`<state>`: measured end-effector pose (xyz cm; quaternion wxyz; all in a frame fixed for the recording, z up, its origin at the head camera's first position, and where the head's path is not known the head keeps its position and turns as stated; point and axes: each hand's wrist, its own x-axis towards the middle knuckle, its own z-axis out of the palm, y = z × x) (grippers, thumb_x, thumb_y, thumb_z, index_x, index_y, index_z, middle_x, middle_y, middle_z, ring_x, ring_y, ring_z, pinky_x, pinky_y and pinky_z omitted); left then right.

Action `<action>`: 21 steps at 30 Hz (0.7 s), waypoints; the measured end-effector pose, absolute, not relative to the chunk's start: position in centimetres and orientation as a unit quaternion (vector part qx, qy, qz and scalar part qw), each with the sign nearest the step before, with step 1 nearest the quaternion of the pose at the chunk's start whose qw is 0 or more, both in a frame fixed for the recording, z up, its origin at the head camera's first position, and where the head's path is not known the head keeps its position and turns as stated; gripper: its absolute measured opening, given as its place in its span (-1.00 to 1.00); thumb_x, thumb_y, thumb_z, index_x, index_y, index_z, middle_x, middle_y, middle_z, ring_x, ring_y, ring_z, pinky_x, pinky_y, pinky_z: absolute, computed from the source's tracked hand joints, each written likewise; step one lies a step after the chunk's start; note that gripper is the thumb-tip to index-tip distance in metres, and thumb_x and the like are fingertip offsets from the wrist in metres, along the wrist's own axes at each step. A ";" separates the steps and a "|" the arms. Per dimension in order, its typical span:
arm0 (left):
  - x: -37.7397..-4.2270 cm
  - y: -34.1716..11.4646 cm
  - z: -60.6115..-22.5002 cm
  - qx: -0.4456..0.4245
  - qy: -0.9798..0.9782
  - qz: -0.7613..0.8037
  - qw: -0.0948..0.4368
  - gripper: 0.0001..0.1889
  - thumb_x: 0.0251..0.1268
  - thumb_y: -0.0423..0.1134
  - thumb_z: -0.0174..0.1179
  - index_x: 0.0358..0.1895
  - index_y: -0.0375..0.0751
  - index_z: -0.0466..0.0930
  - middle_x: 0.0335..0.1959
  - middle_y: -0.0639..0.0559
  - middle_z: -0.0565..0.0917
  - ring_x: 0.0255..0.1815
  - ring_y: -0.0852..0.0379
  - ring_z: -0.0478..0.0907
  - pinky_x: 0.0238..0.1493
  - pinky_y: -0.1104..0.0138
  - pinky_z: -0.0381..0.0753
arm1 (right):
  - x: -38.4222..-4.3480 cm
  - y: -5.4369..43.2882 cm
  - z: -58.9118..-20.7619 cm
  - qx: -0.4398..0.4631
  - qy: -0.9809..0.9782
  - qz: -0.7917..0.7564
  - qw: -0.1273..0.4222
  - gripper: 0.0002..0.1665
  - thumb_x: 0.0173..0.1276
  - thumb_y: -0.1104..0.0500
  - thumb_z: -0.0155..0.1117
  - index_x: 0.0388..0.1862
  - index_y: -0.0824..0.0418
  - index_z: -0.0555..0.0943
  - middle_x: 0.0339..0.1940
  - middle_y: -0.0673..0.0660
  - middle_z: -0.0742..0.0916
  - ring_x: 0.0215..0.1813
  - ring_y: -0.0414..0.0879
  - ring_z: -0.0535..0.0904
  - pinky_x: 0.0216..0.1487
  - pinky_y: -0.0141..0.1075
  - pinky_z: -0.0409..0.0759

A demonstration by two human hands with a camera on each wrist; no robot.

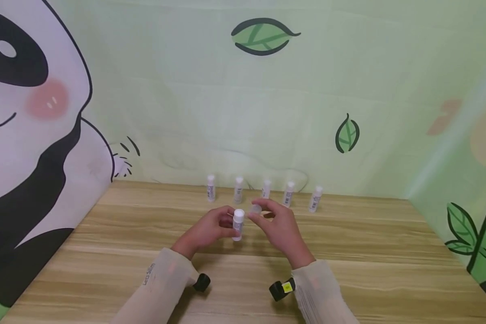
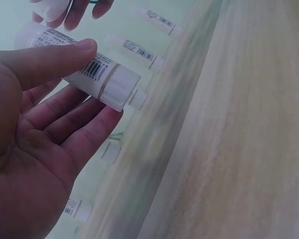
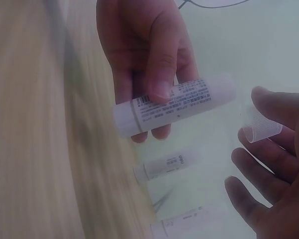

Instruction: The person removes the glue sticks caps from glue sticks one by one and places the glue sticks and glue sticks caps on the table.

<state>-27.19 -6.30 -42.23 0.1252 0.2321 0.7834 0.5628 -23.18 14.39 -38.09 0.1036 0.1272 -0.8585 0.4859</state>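
Note:
My left hand (image 1: 208, 229) grips a white glue stick (image 1: 238, 225) between thumb and fingers, above the wooden table. The tube stands nearly upright, its printed label and barcode showing in the left wrist view. To the right of it, my right hand (image 1: 282, 228) pinches a translucent ribbed cap (image 3: 261, 128) between thumb and forefinger. A short gap separates the cap from the top end of the glue stick. The other fingers of the right hand are spread and loosely bent in the right wrist view.
Several more white glue sticks (image 1: 211, 189) stand upright in a spaced row at the back of the wooden table (image 1: 372, 261). One is partly hidden behind my right hand. Behind them hangs a pale green backdrop (image 1: 186, 90) printed with a panda and leaves.

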 end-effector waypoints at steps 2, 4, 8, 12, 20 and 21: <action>-27.1 -6.3 -42.2 0.230 0.783 0.565 0.125 -0.61 0.15 -0.36 0.35 0.05 -0.24 0.49 -0.06 -0.19 0.72 -0.02 0.05 0.66 0.01 0.23 0.62 | -23.2 14.4 -38.2 0.126 -0.858 0.488 0.100 -0.59 0.25 -0.02 0.39 0.07 -0.01 0.63 0.06 -0.02 0.72 0.09 -0.10 0.62 0.08 -0.15 0.62; -27.1 -6.3 -42.3 0.228 0.782 0.566 0.125 -0.61 0.15 -0.36 0.35 0.05 -0.24 0.49 -0.05 -0.20 0.71 -0.01 0.04 0.66 0.02 0.22 0.61 | -23.3 14.4 -38.3 0.123 -0.858 0.490 0.097 -0.61 0.25 0.01 0.40 0.06 -0.01 0.64 0.04 -0.02 0.73 0.08 -0.10 0.62 0.08 -0.14 0.61; -27.2 -6.3 -42.5 0.227 0.784 0.564 0.124 -0.61 0.16 -0.35 0.35 0.05 -0.23 0.48 -0.04 -0.22 0.71 0.01 0.03 0.66 0.06 0.19 0.60 | -23.4 14.4 -38.8 0.115 -0.860 0.489 0.091 -0.64 0.24 0.05 0.42 0.03 0.00 0.65 0.01 -0.02 0.74 0.05 -0.10 0.63 0.08 -0.11 0.61; -27.4 -6.3 -42.8 0.229 0.786 0.562 0.121 -0.61 0.16 -0.35 0.35 0.05 -0.23 0.48 -0.04 -0.20 0.71 0.01 0.03 0.65 0.09 0.17 0.59 | -23.7 14.4 -39.5 0.109 -0.868 0.479 0.077 -0.63 0.23 0.02 0.42 0.01 0.02 0.64 -0.03 -0.04 0.73 0.05 -0.13 0.61 0.08 -0.13 0.59; -27.3 -6.1 -43.0 0.233 0.783 0.564 0.123 -0.62 0.17 -0.37 0.34 0.06 -0.23 0.48 -0.04 -0.17 0.71 0.02 0.04 0.65 0.09 0.19 0.60 | -24.0 14.2 -40.9 0.124 -0.877 0.460 0.062 -0.64 0.22 0.02 0.43 -0.03 0.09 0.64 -0.08 -0.03 0.74 0.02 -0.12 0.62 0.07 -0.10 0.57; -27.3 -6.0 -43.1 0.232 0.782 0.565 0.123 -0.62 0.17 -0.37 0.33 0.06 -0.23 0.48 -0.04 -0.17 0.71 0.03 0.03 0.65 0.09 0.19 0.59 | -24.0 14.2 -41.0 0.126 -0.879 0.456 0.060 -0.65 0.22 0.03 0.42 -0.03 0.08 0.64 -0.09 -0.03 0.75 0.01 -0.13 0.62 0.06 -0.11 0.57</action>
